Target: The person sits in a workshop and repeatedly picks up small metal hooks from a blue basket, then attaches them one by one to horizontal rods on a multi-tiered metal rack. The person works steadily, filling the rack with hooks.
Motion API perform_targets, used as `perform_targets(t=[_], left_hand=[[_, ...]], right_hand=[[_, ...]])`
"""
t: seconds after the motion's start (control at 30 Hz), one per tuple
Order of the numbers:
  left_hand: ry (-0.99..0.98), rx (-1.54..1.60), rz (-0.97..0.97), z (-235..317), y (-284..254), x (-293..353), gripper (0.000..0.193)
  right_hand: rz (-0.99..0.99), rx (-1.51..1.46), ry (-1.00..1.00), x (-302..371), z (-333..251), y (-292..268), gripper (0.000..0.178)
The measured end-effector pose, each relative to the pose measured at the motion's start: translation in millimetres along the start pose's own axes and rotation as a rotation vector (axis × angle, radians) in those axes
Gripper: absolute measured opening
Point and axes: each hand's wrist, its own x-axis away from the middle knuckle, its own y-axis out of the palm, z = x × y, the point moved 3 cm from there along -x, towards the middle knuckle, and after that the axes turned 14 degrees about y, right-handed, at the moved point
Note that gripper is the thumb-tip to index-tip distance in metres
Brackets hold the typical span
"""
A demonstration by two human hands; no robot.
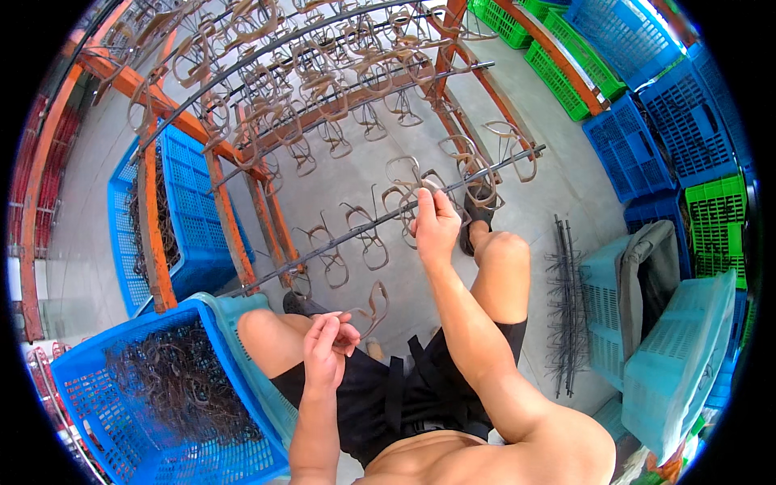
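Observation:
Brown eyeglass frames hang in a row along a thin dark rod (347,234) in front of my knees. My left hand (330,347) is closed in a pinch on an eyeglass frame (377,311), held above my left thigh and apart from the rod. Farther forward, my right hand (436,226) reaches the rod, thumb and forefinger pinched at one of the hanging frames (402,171). Its fingertips partly cover the point of contact. To the right of that hand, more eyeglass frames (465,158) cluster on the rod. Others (365,234) hang spaced out to its left.
An orange rack (226,218) carries more rods crowded with eyeglass frames (331,129). At lower left, a blue basket (77,388) holds tangled dark wires. Another blue basket (206,210) stands behind it. Rods with wires (568,307) lie on the floor at right, beside stacked baskets (602,299).

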Motion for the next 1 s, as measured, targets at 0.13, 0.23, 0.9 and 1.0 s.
perform_targets(t=[0.13, 0.23, 0.9, 1.0], left_hand=[[-0.02, 0.029, -0.046, -2.6, 0.2, 1.3, 0.022], [-0.01, 0.03, -0.053, -0.4, 2.0, 1.0, 0.022], [0.13, 0.573, -0.122, 26.3, 28.8, -19.6, 0.027], [0.255, 0.155, -0.185, 8.9, 48.0, -22.7, 0.024]], right_hand=[[-0.028, 0.28, -0.176, -7.9, 5.3, -7.6, 0.013], [-0.016, 0.318, -0.224, -12.5, 3.5, -11.5, 0.013], [-0.427, 0.173, 0.157, 122.4, 5.7, -4.1, 0.035], [-0.409, 0.05, 0.145, 136.2, 0.7, 20.8, 0.026]])
